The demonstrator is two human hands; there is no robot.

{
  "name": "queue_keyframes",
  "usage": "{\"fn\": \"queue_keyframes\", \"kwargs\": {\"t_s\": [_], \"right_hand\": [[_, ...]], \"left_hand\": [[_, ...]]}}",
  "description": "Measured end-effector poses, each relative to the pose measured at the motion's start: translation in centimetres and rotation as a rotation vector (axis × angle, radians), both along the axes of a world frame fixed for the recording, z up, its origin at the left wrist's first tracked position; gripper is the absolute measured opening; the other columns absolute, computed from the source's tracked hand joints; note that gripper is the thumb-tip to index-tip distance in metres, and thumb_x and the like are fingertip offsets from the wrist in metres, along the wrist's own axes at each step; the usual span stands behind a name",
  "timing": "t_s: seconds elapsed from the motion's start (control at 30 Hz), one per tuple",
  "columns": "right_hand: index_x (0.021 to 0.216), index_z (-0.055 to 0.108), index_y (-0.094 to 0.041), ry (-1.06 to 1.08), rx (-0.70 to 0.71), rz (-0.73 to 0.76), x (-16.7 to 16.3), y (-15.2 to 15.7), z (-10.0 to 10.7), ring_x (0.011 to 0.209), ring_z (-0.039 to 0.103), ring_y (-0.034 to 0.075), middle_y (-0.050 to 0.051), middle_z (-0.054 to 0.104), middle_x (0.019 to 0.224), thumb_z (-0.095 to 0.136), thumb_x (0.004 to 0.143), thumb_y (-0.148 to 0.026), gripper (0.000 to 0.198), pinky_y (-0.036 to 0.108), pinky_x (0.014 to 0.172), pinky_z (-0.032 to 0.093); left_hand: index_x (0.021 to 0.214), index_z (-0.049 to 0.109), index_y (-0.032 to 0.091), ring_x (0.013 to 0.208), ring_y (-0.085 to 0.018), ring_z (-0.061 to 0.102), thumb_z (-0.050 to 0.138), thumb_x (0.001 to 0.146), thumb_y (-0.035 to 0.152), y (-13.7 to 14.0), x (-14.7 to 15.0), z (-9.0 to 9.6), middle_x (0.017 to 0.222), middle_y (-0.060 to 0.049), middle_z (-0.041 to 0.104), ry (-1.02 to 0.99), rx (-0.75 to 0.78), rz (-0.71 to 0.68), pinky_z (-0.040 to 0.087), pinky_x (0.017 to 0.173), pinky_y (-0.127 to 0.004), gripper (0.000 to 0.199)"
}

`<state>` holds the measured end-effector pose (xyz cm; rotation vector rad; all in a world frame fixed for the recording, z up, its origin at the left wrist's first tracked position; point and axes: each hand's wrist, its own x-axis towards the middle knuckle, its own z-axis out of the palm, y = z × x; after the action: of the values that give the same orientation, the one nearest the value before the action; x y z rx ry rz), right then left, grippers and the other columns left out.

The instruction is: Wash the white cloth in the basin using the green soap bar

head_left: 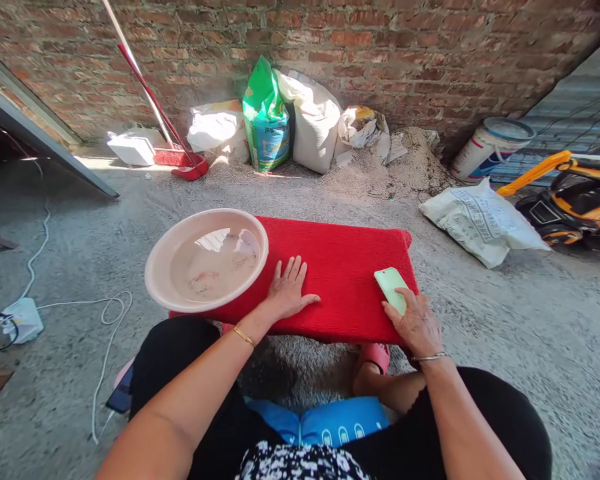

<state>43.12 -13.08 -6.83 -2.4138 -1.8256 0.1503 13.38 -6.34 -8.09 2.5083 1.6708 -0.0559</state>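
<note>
My left hand [289,292] lies flat with fingers spread on a red cloth [340,257] that covers a low bench or table. Beside it, at the left end of the red surface, stands a pale pink basin [156,270] of water with some dark and reddish bits in it. Toward the right end, my right hand [419,321] grips a pale green, flat, rounded oblong thing [391,285] between thumb and fingers. That thing rests on or just over the cloth; its underside is hidden, so I cannot tell its kind.
Along the brick wall stand a green and blue sack [267,130], a white sack [315,123], a red broom [173,157] and a bucket [490,150]. An orange and black machine [580,193] is at right. A white cable [111,333] trails on the floor at left.
</note>
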Motion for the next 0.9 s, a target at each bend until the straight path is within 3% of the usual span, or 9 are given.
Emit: {"fn": "queue_keyframes", "kwargs": {"t_s": [0.17, 0.3, 0.4, 0.53, 0.63, 0.77, 0.9], "right_hand": [[0.126, 0.053, -0.024, 0.002, 0.016, 0.012, 0.1, 0.0, -0.1, 0.086, 0.058, 0.024, 0.011, 0.053, 0.106, 0.048, 0.089, -0.053, 0.048, 0.035, 0.072, 0.046], [0.126, 0.053, -0.024, -0.008, 0.021, -0.011, -0.1, 0.0, 0.0, 0.088, 0.058, 0.024, 0.011, 0.053, 0.106, 0.048, 0.089, -0.053, 0.048, 0.034, 0.072, 0.047], [0.126, 0.053, -0.024, -0.010, 0.006, -0.014, -0.2, 0.1, 0.2, 0.088, 0.059, 0.023, 0.010, 0.053, 0.107, 0.048, 0.089, -0.052, 0.046, 0.034, 0.072, 0.047], [0.126, 0.053, -0.025, 0.003, -0.031, -0.019, -0.4, 0.1, 0.4, 0.087, 0.059, 0.023, 0.009, 0.053, 0.106, 0.047, 0.090, -0.051, 0.045, 0.033, 0.072, 0.046], [0.126, 0.053, -0.024, 0.002, -0.024, -0.021, -0.3, 0.1, 0.4, 0.088, 0.058, 0.023, 0.009, 0.053, 0.106, 0.047, 0.090, -0.052, 0.046, 0.034, 0.073, 0.046], [0.126, 0.053, -0.024, 0.011, -0.015, -0.005, -0.2, 0.0, 0.5, 0.090, 0.058, 0.024, 0.010, 0.052, 0.105, 0.048, 0.089, -0.052, 0.046, 0.034, 0.073, 0.046], [0.126, 0.052, -0.025, 0.006, -0.020, -0.012, -0.1, 0.0, 0.4, 0.089, 0.058, 0.025, 0.010, 0.052, 0.107, 0.046, 0.089, -0.055, 0.049, 0.035, 0.072, 0.046]], "left_hand": [[0.149, 0.029, 0.012, 0.147, -0.029, 0.014, 0.032, 0.079, 0.080, -5.3, 2.9, -0.9, 0.157, -0.017, 0.022, -0.148, 0.059, -0.373, 0.005, 0.119, -0.053, 0.098], [0.148, 0.032, 0.020, 0.146, -0.024, 0.019, 0.034, 0.082, 0.076, -8.0, 3.9, -0.6, 0.156, -0.011, 0.028, -0.271, 0.090, -0.664, 0.006, 0.120, -0.050, 0.087], [0.148, 0.032, 0.022, 0.146, -0.023, 0.020, 0.033, 0.085, 0.072, -6.0, 2.7, 0.1, 0.157, -0.010, 0.027, -0.265, 0.104, -0.550, 0.011, 0.119, -0.049, 0.080], [0.148, 0.033, 0.018, 0.146, -0.027, 0.018, 0.034, 0.091, 0.062, -0.7, 0.2, 0.7, 0.158, -0.014, 0.023, -0.142, 0.102, -0.042, 0.017, 0.118, -0.050, 0.073], [0.148, 0.034, 0.015, 0.147, -0.030, 0.016, 0.034, 0.091, 0.062, 1.8, -0.7, 0.5, 0.158, -0.016, 0.021, -0.077, 0.071, 0.144, 0.015, 0.118, -0.052, 0.074], [0.149, 0.032, 0.015, 0.147, -0.031, 0.013, 0.031, 0.087, 0.070, 1.4, 0.8, 0.0, 0.158, -0.016, 0.018, -0.069, 0.012, 0.056, 0.007, 0.117, -0.058, 0.083], [0.149, 0.031, 0.013, 0.147, -0.028, 0.013, 0.030, 0.085, 0.073, -2.8, 4.0, -0.1, 0.158, -0.015, 0.019, -0.154, -0.016, -0.254, 0.007, 0.119, -0.054, 0.088]]}}
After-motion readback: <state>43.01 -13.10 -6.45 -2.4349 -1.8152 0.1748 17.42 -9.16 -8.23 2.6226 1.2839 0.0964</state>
